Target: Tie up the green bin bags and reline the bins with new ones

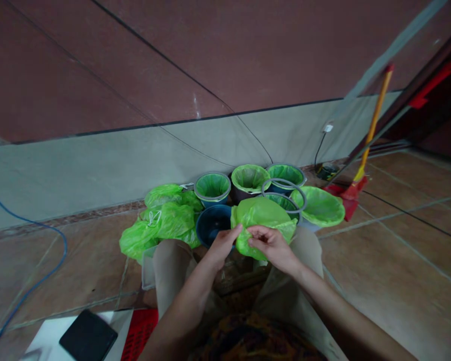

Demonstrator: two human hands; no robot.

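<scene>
A thin, bright green plastic bag [265, 213] is spread out in front of my knees. My left hand [227, 241] pinches its near left edge between thumb and fingers. On the right, my right hand [271, 244] grips the same bag with its fingers curled in. Just beyond the left hand stands a dark blue bin [209, 224] with no bag in it. Behind the held bag, a loose grey ring [303, 199] rests over a lined bin [281, 201]. The bag hides part of that bin.
Several bins lined with green bags, among them a blue bin [212, 186] and a brown bin [248, 180], stand along the wall. Tied green bags [165, 220] lie left. A red broom [351, 198] leans at right. A blue hose [56, 271] and a black tablet-like object [88, 336] are left.
</scene>
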